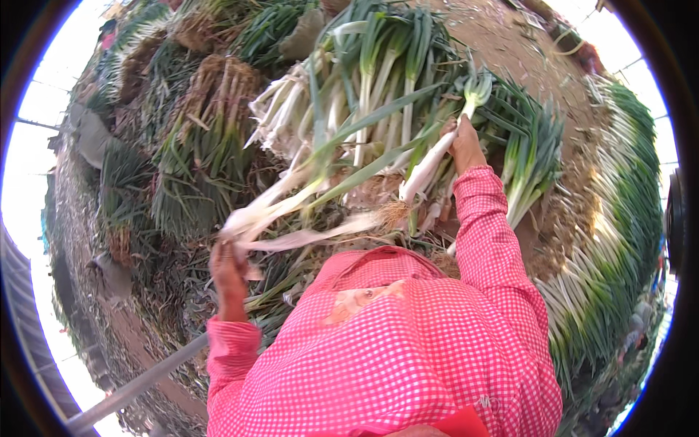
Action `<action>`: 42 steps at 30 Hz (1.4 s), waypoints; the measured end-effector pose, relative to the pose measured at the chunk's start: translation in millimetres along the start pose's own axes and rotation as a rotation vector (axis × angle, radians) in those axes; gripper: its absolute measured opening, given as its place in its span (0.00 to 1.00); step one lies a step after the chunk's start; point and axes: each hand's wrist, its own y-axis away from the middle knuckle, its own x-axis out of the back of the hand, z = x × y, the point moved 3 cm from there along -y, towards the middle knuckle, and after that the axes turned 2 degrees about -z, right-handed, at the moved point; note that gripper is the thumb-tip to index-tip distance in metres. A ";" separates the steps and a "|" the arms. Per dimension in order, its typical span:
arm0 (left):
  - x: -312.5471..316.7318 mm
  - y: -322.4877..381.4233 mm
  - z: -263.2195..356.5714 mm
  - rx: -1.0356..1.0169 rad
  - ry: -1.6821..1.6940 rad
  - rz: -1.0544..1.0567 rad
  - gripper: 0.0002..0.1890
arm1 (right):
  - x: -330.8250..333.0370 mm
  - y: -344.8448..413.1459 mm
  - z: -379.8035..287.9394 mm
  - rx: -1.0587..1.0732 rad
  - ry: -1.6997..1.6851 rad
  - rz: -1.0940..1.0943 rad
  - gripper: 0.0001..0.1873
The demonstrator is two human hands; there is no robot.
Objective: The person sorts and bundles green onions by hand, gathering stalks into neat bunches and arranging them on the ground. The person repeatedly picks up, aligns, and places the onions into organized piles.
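My left hand (pixel 228 273), at the lower left of the pile, grips a blurred bunch of stripped outer leek leaves (pixel 273 210), whose long green ends stretch up to the right. In my right hand (pixel 466 145) is a leek (pixel 428 169) with a clean white shaft, held slanted, its roots towards my body and its green top above my fist. Beyond and between my hands lies a heap of leeks (pixel 382 82) with white shafts and green tops. A pale strip of leaf (pixel 327 235) trails from my left hand towards the roots of the held leek.
Untrimmed green bundles with brown roots (pixel 224 82) lie at the left. A long row of leeks (pixel 606 218) curves along the right, with another leek bundle (pixel 527 158) beside my right forearm. Leaf waste (pixel 185 284) covers the ground at the lower left, near a grey metal pole (pixel 142 382).
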 end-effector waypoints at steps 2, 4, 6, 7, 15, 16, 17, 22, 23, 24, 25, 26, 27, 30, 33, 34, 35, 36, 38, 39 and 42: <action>46.7 -29.9 -3.6 -0.147 -0.966 0.180 0.18 | -1.5 14.8 -3.3 -0.046 0.007 -0.104 0.19; 46.8 -54.2 -10.1 -0.073 -1.705 0.275 0.27 | 2.1 28.2 5.5 -0.065 -0.050 -0.120 0.20; -7.8 -64.5 -7.4 -0.412 -1.329 0.229 0.24 | 6.2 37.2 22.9 -0.077 -0.162 -0.204 0.19; -50.9 -71.8 -14.0 -0.239 -1.039 -0.043 0.23 | 9.1 40.0 32.3 -0.112 -0.213 -0.248 0.18; -316.9 43.7 -37.3 -0.445 -0.854 -0.986 0.27 | 55.5 49.6 44.4 -0.082 -0.084 -0.286 0.23; -320.4 51.0 -38.0 -0.413 -0.880 -0.940 0.26 | 62.1 51.8 36.9 0.003 0.038 -0.266 0.23; -321.4 58.1 -35.6 -0.444 -0.876 -0.943 0.25 | 66.9 54.6 30.0 0.080 0.148 -0.253 0.23; -336.8 87.6 -9.6 -0.855 -0.896 -0.831 0.17 | 68.2 75.4 2.1 0.014 0.010 -0.178 0.22; -342.5 94.2 -6.2 -0.938 -0.865 -0.844 0.16 | 64.4 80.8 -7.9 0.075 0.070 -0.158 0.22; -346.1 98.4 -5.4 -0.969 -0.848 -0.844 0.14 | 60.0 86.3 -17.2 0.091 0.031 -0.130 0.20; -349.2 101.6 -9.4 -0.958 -0.830 -0.917 0.12 | 54.9 92.3 -27.9 0.089 0.044 -0.146 0.20; -349.8 103.0 -17.4 -0.916 -0.829 -1.010 0.11 | 51.2 98.1 -43.5 0.187 0.147 -0.100 0.20; -345.2 99.0 -26.9 -0.860 -0.818 -1.079 0.09 | 48.6 104.7 -59.9 0.245 0.213 -0.094 0.20; -311.5 79.0 -73.5 -0.843 -0.924 -1.192 0.07 | 47.8 117.9 -116.9 0.380 0.314 -0.180 0.21; -257.3 21.6 -127.1 -0.695 -1.548 -1.121 0.11 | 70.2 116.9 -176.7 0.409 0.297 -0.195 0.23; -230.1 5.5 -140.8 -0.498 -1.805 -1.161 0.10 | 84.9 115.5 -193.4 0.406 0.290 -0.172 0.20; -208.0 -5.9 -153.2 -0.291 -2.062 -1.185 0.11 | 102.4 112.9 -205.6 0.414 0.330 -0.126 0.19; -205.8 -11.8 -161.2 -0.346 -1.942 -1.153 0.11 | 123.0 109.7 -213.8 0.431 0.370 -0.076 0.19; -213.9 -15.0 -174.2 -0.241 -1.841 -1.125 0.13 | 172.2 100.7 -215.4 0.423 0.491 0.037 0.19; -241.6 -16.2 -181.2 -0.304 -1.685 -1.157 0.14 | 195.7 93.2 -210.5 0.439 0.564 0.025 0.19; -362.0 -5.0 -197.5 -0.517 -1.137 -1.146 0.13 | 271.9 62.0 -175.7 0.350 0.747 0.207 0.20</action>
